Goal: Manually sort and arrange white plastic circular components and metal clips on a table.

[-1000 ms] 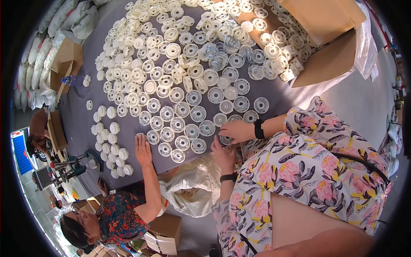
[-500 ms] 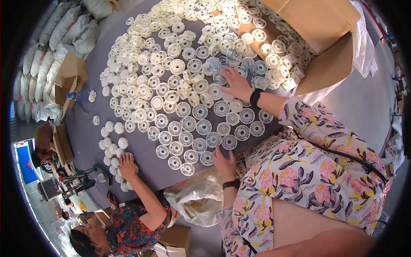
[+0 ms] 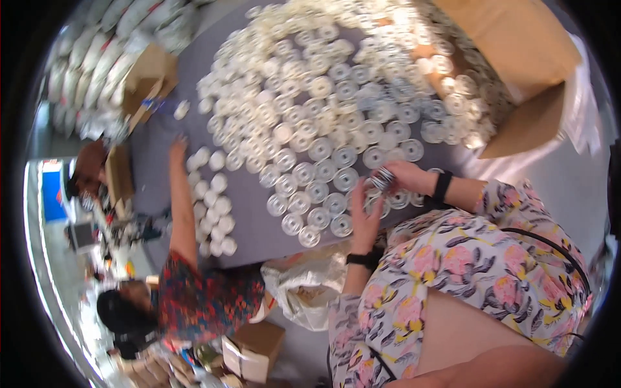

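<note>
My right hand (image 3: 409,176) grips a metal coil spring (image 3: 381,179) with its fingertips above the table's near edge; whether it is a single spring is blurred. Close beside it my left hand (image 3: 366,216) is raised, fingers apart, with nothing seen in them. Below and around both hands lie rows of round, pale plastic discs (image 3: 317,191) with ringed centres, laid flat. Beyond the hands, more metal coil springs (image 3: 381,96) lie in a loose heap on the discs. A big pile of cream plastic discs (image 3: 284,84) covers the far part of the table.
An open cardboard box (image 3: 527,119) lies tipped at the right, discs spilling from it. Left, a co-worker's arm (image 3: 181,207) reaches across the grey table (image 3: 249,229) beside several white round pieces (image 3: 213,204). A whitish sack (image 3: 297,294) stands below the near edge.
My right hand has drawn back from the spring heap toward my left hand, carrying a spring. My left hand has risen off the table edge. The co-worker's arm reaches farther out; the view has shifted.
</note>
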A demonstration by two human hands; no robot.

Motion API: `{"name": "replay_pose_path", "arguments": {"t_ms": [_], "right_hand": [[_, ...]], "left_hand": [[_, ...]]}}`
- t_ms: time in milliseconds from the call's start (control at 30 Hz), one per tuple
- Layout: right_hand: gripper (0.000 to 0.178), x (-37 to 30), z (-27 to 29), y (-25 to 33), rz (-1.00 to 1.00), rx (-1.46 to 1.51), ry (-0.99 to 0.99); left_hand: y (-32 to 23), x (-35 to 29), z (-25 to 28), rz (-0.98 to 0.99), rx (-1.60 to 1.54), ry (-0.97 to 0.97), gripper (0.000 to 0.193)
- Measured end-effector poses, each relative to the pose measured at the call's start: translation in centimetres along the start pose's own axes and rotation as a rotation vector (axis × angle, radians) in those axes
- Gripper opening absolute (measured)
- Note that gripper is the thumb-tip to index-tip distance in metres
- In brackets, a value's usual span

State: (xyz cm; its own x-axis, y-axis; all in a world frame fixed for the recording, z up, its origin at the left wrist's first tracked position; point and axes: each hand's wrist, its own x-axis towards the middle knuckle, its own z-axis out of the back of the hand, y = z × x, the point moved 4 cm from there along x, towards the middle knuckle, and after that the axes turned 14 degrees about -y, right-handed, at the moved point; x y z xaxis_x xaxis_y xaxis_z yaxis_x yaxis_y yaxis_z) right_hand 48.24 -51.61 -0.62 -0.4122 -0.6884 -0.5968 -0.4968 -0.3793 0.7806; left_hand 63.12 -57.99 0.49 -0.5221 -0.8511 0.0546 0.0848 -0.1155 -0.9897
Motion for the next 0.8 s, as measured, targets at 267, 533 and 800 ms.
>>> {"name": "replay_pose_path", "arguments": {"t_ms": [267,533,800], "right_hand": [[0.028,-3.2,-6.7,-4.8,-0.062,-0.252,0.25],[0.022,-3.7,-11.3,-7.0,0.471,-0.71,0.469],[0.018,-7.0,-16.7,-5.8,0.384,-0.736,0.665]], "left_hand": [[-0.1,-5.4,7.7,-0.151,0.168,-0.208,0.048],[2.1,-13.6,9.0,0.538,-0.598,-0.569,0.028],[-2.1,-16.7,10.9,0.313,-0.819,-0.699,0.03]]}}
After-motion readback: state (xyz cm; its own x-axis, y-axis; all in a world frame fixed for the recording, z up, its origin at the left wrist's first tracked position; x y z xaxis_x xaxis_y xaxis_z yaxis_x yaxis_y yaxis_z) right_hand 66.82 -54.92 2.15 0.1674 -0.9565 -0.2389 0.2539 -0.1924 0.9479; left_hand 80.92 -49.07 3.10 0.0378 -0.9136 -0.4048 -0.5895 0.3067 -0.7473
